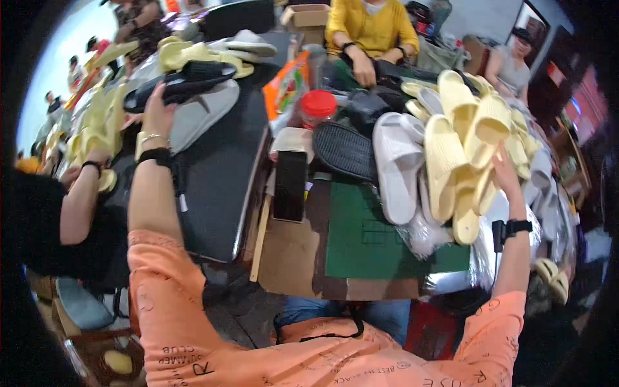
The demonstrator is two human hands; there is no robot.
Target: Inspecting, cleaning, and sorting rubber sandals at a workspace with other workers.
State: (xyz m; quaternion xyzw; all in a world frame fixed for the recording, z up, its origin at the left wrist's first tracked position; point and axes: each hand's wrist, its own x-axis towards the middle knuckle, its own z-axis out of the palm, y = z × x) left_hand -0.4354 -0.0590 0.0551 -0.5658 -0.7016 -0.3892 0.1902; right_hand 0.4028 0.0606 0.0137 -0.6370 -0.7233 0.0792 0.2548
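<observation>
My left hand [157,119] reaches over the dark table on the left. It is closed on a black slipper [177,90]; some of its fingers are hidden under the sole. A grey slipper [205,116] lies beside that hand. On the right, my right hand [507,169] is at the edge of a pile of pale yellow slippers [446,158], its fingers closed on one of them. Left of this pile are a white slipper [396,168] and a black slipper sole [343,151]. Clear plastic wrap [422,238] sits below the white slipper.
A black phone [290,186] and a red-lidded jar [318,108] stand mid-table, near an orange packet [284,84]. A green mat [367,242] covers part of the near table. A person in yellow [371,32] sits across; another person's forearm [80,206] is at my left.
</observation>
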